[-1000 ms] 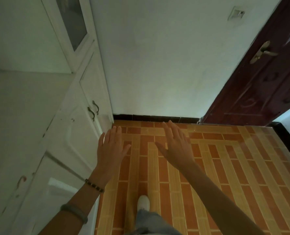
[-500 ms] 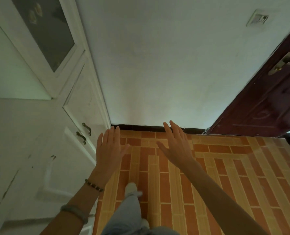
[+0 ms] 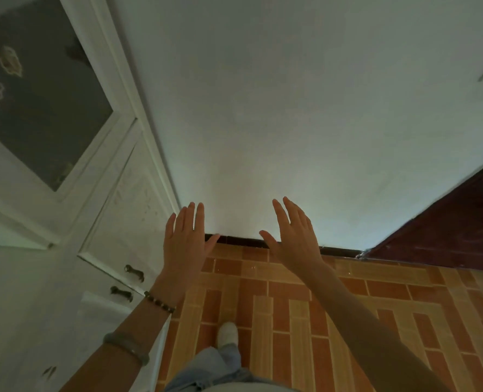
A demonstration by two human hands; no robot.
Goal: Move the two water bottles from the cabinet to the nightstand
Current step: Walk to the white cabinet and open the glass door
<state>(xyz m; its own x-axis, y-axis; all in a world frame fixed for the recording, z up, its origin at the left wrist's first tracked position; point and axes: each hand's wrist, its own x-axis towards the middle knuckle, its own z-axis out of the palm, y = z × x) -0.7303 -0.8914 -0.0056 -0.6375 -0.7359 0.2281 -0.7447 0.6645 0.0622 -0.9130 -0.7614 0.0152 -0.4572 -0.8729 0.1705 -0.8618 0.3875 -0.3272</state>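
Observation:
A tall white cabinet [image 3: 65,222] fills the left side, with a glass-panelled upper door [image 3: 37,94] and closed lower doors carrying two dark metal handles [image 3: 134,273]. My left hand [image 3: 185,247] is held out flat in front of me, fingers apart, holding nothing, just right of the cabinet's edge. My right hand [image 3: 294,239] is raised the same way, spread and empty, over the foot of the wall. No water bottle and no nightstand are in view.
A plain white wall [image 3: 291,108] stands straight ahead with a dark skirting strip. A dark red door [image 3: 446,230] is at the right. The floor is orange-brown brick-pattern tile [image 3: 347,321]. My foot in a white shoe [image 3: 227,333] is below.
The view has tilted up and closed in on the wall and cabinet. Both hands stay spread and empty and now reach the skirting line. One foot has stepped forward.

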